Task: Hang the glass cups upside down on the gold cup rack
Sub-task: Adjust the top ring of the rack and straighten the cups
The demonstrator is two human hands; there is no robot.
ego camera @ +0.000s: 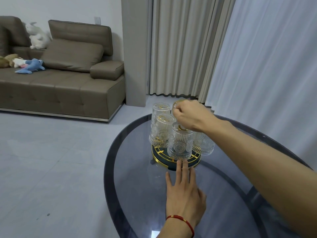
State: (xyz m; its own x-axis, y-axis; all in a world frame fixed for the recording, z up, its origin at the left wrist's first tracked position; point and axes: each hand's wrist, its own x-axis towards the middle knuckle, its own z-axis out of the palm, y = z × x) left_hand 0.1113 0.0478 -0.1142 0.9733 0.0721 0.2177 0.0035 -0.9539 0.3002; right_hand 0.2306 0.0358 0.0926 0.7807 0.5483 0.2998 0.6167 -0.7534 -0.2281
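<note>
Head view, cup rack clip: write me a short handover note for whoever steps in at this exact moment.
Left hand: open, flat on the glass table, fingers touching the gold cup rack base.
Right hand: closed around the rack's top ring.
Cups: four inverted glass cups visible on the rack: front, left, back, right, the last partly hidden by the arm.
Done: those four hung.
Left: no loose cups visible; check behind the right hand.

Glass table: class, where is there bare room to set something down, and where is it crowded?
Bare: the glass table left of the left hand, and its right part under the right forearm. Crowded: the gold cup rack at the far end, ringed with glass cups.
</note>
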